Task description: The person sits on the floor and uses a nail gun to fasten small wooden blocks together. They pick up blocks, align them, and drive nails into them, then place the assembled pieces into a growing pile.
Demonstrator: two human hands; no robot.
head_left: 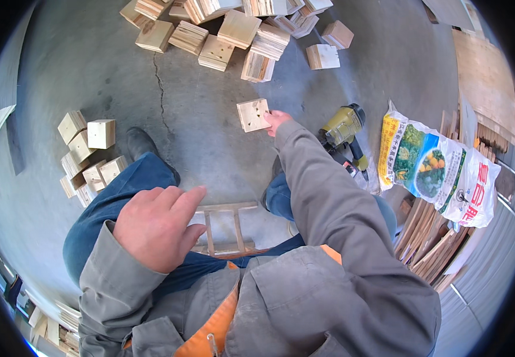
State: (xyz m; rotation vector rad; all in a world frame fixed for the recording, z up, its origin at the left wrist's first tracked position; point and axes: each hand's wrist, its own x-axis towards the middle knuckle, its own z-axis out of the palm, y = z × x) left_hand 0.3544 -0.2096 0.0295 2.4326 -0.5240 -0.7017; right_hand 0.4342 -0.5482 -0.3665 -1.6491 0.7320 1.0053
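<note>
Wood block (253,115) in right hand (276,121), apparently just above concrete floor (204,143).

Pale yellow-cream wood blocks (233,30) lie at the top of the frame on a grey concrete floor (91,65) marked by a dark crack. At right sits an olive-yellow and black nail gun (344,128), beside a white sack (436,169) printed with green, yellow and red. Grey sleeves, blue jeans (114,202), an orange lining.
</note>
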